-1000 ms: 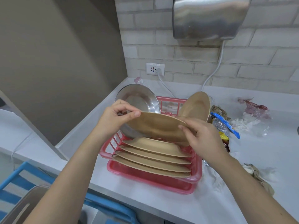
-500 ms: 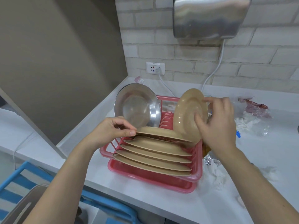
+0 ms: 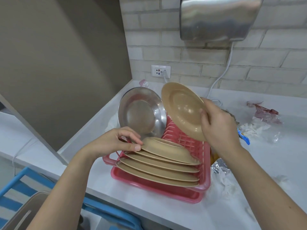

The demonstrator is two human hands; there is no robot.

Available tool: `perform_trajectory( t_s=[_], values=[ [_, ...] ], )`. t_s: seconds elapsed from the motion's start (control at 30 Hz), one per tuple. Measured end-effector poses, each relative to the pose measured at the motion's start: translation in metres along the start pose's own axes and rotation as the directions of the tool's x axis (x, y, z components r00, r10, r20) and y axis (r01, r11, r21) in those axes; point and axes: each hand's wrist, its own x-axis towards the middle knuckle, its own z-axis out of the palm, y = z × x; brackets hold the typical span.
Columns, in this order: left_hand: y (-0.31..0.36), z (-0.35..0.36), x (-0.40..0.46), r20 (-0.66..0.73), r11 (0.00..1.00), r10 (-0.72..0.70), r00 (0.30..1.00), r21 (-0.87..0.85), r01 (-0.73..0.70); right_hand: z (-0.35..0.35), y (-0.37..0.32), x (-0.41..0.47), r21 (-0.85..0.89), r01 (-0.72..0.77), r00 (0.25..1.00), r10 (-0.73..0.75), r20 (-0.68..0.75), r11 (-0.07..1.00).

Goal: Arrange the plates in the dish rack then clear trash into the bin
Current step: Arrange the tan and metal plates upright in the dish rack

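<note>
Above the pink dish rack [image 3: 205, 156], right hand [image 3: 219, 125] clamps a tan plate [image 3: 182, 108], left hand [image 3: 116, 141] pinches the top racked plate [image 3: 167, 151]; next, seemingly, slotting behind it.

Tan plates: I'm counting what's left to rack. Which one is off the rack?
The tan plate held up by the right hand; the others lie stacked in the pink rack.

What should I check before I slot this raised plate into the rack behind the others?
1. Right hand grips raised plate at its rim: ok.
2. Left hand steadies the top racked plate: ok.
3. Free slots in the pink rack behind the row: ok.
4. Steel plate leans upright at the back, close to the path: cannot tell if clear.
5. Trash on the counter: not ok, uncleared.
</note>
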Motion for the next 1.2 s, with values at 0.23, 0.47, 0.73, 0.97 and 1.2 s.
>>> perform_trajectory(
  t_s=[0.23,0.47,0.73,0.97,1.2],
  values=[
    [-0.003,0.003,0.005,-0.069,0.999,0.007,0.998,-0.052,-0.011,-0.006,-0.001,-0.011,0.031,0.208,0.978,-0.209,0.018,0.978],
    [-0.008,-0.001,0.004,-0.029,0.999,-0.039,0.999,-0.026,0.038,0.006,0.002,-0.024,0.057,0.212,0.954,-0.219,0.204,0.976],
    [-0.015,-0.010,0.015,-0.547,0.974,0.085,0.833,-0.130,-0.186,0.016,0.003,-0.031,0.117,0.204,0.908,-0.233,0.348,0.972],
    [-0.029,-0.041,0.086,-0.607,0.967,-0.229,0.761,-0.054,0.247,0.011,-0.001,-0.020,0.153,0.110,0.856,-0.172,0.487,0.982],
    [-0.026,-0.042,0.109,-0.572,0.902,-0.203,0.795,0.207,0.379,0.007,-0.001,-0.014,0.263,0.026,0.799,-0.178,0.574,0.964]
  ],
)
